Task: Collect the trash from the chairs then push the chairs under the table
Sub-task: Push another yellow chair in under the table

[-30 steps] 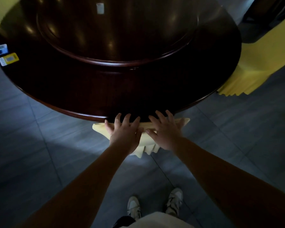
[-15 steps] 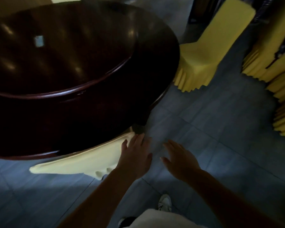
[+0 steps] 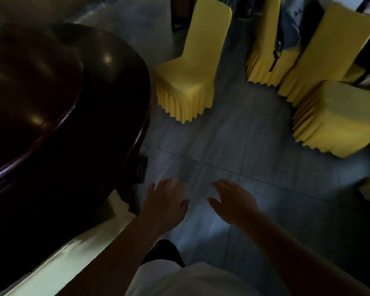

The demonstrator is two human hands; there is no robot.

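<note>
The dark round wooden table point(image 3: 107, 99) fills the left of the view. A yellow-covered chair point(image 3: 51, 261) is tucked under its near edge, with only the pale top of its back showing at lower left. Another yellow-covered chair point(image 3: 188, 80) stands pulled out just right of the table, its seat bare. My left hand point(image 3: 165, 201) and my right hand point(image 3: 233, 201) hover side by side over the grey floor, fingers spread, holding nothing. Neither hand touches a chair. No trash is visible.
More yellow-covered chairs point(image 3: 333, 118) stand grouped at the right, one point(image 3: 267, 60) with a blue-grey bag and dark strap hanging over it. The floor is grey tile point(image 3: 244, 150). My white shorts show at the bottom edge.
Both hands came off the chair back at the table edge. My view swung right, so the table moved left and the pulled-out chairs came into view.
</note>
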